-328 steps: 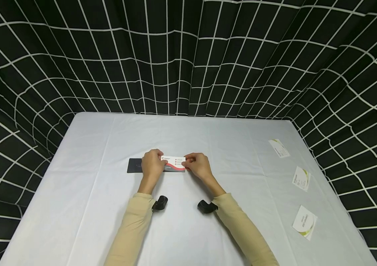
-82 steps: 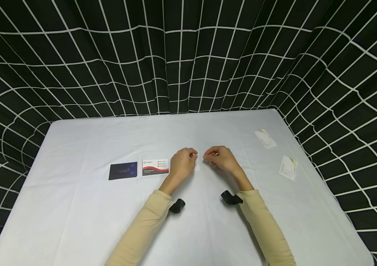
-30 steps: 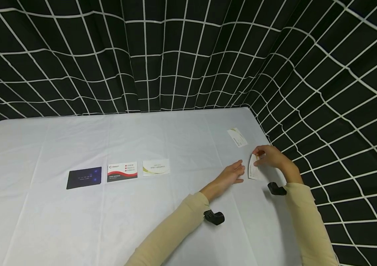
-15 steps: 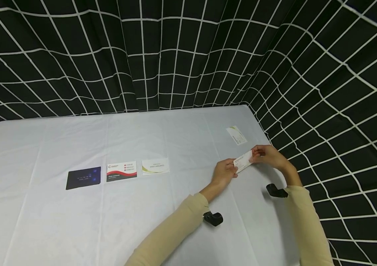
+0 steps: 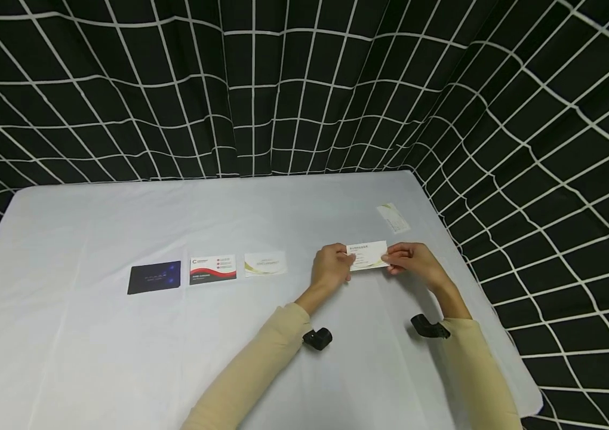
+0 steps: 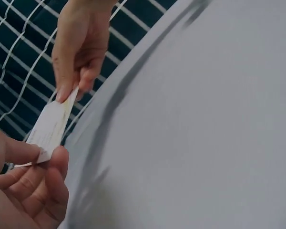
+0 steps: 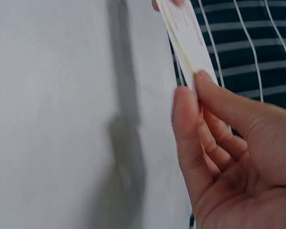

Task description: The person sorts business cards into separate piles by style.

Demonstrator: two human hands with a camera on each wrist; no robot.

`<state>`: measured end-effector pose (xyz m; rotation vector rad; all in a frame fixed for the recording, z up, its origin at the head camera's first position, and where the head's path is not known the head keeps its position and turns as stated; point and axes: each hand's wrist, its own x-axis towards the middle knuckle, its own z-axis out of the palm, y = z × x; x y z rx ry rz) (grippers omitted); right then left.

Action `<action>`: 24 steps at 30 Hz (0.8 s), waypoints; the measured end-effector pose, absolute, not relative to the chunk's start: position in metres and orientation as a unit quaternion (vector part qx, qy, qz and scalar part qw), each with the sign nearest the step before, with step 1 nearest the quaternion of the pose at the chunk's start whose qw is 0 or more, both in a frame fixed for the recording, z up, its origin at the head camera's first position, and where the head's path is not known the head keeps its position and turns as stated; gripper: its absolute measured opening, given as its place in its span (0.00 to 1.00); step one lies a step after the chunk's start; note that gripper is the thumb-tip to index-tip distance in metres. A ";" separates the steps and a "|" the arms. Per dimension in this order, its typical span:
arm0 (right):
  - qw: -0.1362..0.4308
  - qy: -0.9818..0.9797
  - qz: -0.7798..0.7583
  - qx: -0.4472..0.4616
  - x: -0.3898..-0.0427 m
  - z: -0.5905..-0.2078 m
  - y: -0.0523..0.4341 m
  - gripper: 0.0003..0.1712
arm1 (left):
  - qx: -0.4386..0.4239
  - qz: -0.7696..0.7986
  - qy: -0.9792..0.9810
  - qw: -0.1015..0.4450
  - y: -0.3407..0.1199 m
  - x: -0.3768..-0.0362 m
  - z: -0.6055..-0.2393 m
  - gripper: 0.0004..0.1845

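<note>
Between both hands, raised over the table, is a thin stack of white business cards [image 5: 367, 255] with dark print and a gold-green curve. My left hand [image 5: 331, 266] pinches its left end between thumb and fingers. At the other end, the thumb and fingertips of my right hand [image 5: 414, 263] grip it. Layered edges of the cards [image 7: 183, 40] show in the right wrist view. In the left wrist view, the cards [image 6: 50, 126] slant up from the left thumb to the right hand [image 6: 81, 52].
On the white-clothed table [image 5: 122, 358] lie, in a row, dark blue cards [image 5: 154, 278], red-and-white cards [image 5: 213, 269] and white cards [image 5: 265, 263] with a gold curve. Another white card [image 5: 393, 218] lies askew at the back right. A black grid curtain [image 5: 283, 89] surrounds the table.
Over the last second my right hand lifts the white cards from the right side and my left hand takes their other end. Both hands move left, turning the cards nearly level.
</note>
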<state>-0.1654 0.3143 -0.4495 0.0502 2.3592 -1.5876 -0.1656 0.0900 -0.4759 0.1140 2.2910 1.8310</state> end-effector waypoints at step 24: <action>0.181 0.871 -0.456 -0.024 -0.184 -0.467 0.146 0.21 | -0.034 0.403 0.913 0.058 -0.075 -0.177 -0.460 0.11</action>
